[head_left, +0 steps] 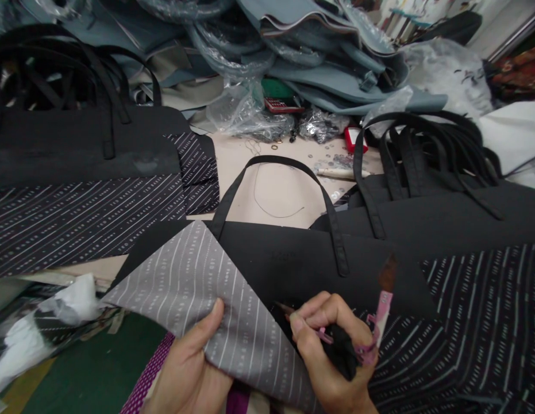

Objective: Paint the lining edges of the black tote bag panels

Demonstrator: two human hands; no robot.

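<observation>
My left hand grips the turned-up corner of a grey printed fabric panel, its thumb on top and its fingers underneath. The panel is folded over the front of a black handbag piece with one strap handle standing up. My right hand is closed around a pink-wrapped tool whose brown, worn end points up. A thin pointed tip shows at its thumb and forefinger, close to the fold. Something black sits in the right palm; its kind is unclear.
Black bag pieces with handles and striped lettered fabric lie in stacks at left and right. Blue-grey bag parts in plastic fill the back. A red box, small metal rings and a white stick lie on the pale tabletop.
</observation>
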